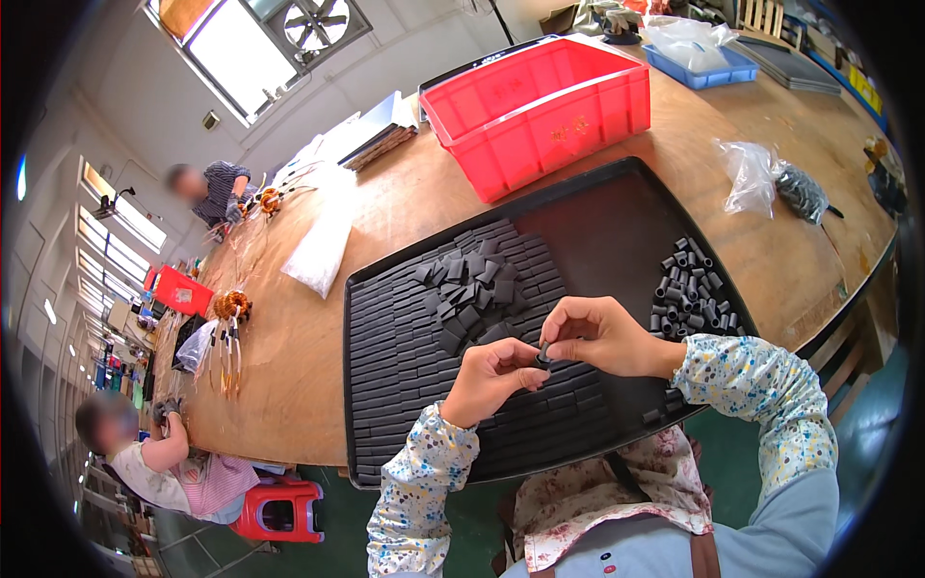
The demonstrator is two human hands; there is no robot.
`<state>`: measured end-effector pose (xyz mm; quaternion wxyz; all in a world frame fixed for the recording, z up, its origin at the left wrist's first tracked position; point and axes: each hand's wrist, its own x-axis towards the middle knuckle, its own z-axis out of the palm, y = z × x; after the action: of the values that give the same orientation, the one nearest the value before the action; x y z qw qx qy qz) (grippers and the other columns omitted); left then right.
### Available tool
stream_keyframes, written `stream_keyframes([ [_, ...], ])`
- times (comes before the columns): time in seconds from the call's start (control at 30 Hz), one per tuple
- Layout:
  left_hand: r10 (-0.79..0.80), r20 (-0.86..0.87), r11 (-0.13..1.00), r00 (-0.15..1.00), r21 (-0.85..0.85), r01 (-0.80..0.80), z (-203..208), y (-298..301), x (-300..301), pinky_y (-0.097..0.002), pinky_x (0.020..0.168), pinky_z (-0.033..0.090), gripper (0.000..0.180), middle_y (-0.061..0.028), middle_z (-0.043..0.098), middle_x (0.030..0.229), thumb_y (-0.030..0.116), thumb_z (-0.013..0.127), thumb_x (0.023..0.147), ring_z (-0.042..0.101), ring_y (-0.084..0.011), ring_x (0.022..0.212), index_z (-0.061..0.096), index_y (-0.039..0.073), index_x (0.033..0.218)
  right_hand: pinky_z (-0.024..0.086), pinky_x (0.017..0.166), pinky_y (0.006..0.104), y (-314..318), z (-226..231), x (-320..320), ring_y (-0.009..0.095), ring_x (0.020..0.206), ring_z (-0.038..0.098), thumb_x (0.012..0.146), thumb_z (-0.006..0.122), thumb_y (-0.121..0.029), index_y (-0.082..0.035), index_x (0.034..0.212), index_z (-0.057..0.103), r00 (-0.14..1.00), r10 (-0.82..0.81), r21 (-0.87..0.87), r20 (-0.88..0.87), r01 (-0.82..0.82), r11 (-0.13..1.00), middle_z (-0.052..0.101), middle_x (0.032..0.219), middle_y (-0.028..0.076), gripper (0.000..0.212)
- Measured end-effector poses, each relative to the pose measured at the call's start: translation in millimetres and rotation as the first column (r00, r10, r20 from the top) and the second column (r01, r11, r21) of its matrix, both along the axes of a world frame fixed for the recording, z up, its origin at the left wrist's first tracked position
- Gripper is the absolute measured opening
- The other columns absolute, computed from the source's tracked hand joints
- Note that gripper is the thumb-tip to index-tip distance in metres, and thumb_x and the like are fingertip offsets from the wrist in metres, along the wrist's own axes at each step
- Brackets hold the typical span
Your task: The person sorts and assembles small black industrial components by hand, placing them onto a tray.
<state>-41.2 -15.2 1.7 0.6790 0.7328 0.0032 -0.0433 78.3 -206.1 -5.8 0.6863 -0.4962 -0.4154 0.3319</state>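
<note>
Over the black tray (617,197) on the wooden surface (289,337), left hand (491,379) curled, fingertips pinching a small dark piece (544,353) above the tray's near rows, right hand (602,334) bent at the wrist, fingers closed on the same piece, loose dark tubes (689,289) at tray's right

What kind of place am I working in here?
Probably a small factory assembly room: a long wooden bench, a black tray of small dark parts, a red bin, and other workers handling copper coils.
</note>
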Motion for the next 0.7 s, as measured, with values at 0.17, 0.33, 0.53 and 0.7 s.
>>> stream_keyframes([
  [0.17,-0.014,-0.014,0.995,1.000,-0.104,0.012,3,1,0,-0.0249,0.078,0.056,0.025,-0.0082,0.069,0.096,0.005,0.070,0.088,0.067,-0.0120,0.084,0.063,-0.007,0.108,0.055,0.078,0.0329,1,12,-1,0.024,0.087,0.066,0.074,0.071,0.008,-0.004,0.090,0.068,0.789,-0.192,0.107,0.583,0.160,0.981,0.065,0.095,0.009,0.020],
  [0.33,0.033,0.030,0.995,0.999,-0.096,-0.030,7,5,5,-0.0242,0.079,0.055,0.024,-0.0081,0.068,0.096,0.005,0.067,0.090,0.066,-0.0117,0.085,0.063,-0.006,0.111,0.054,0.078,0.0307,8,16,8,0.022,0.087,0.066,0.073,0.072,0.007,-0.003,0.086,0.068,0.767,-0.242,0.139,0.594,0.199,0.970,0.067,0.095,0.009,0.017],
  [0.53,0.194,0.593,0.642,0.782,0.525,-0.558,6,92,49,-0.0418,0.110,0.032,0.045,-0.0226,0.052,0.137,0.028,0.060,0.095,0.042,-0.0381,0.133,0.054,0.000,0.130,0.051,0.072,0.0257,49,16,93,0.011,0.078,0.063,0.079,0.071,-0.003,0.006,0.088,0.071,0.766,-0.603,-0.178,0.223,0.640,0.748,0.070,0.081,0.008,0.012],
  [0.7,0.209,0.478,0.472,0.853,0.714,-0.516,-46,134,62,-0.0518,0.115,0.019,0.054,-0.0211,0.041,0.147,0.040,0.050,0.098,0.029,-0.0450,0.139,0.045,0.010,0.142,0.053,0.080,0.0372,103,-16,132,0.029,0.084,0.069,0.075,0.069,-0.012,-0.010,0.086,0.076,0.535,-0.727,-0.323,0.430,0.843,0.430,0.072,0.083,0.014,0.013],
])
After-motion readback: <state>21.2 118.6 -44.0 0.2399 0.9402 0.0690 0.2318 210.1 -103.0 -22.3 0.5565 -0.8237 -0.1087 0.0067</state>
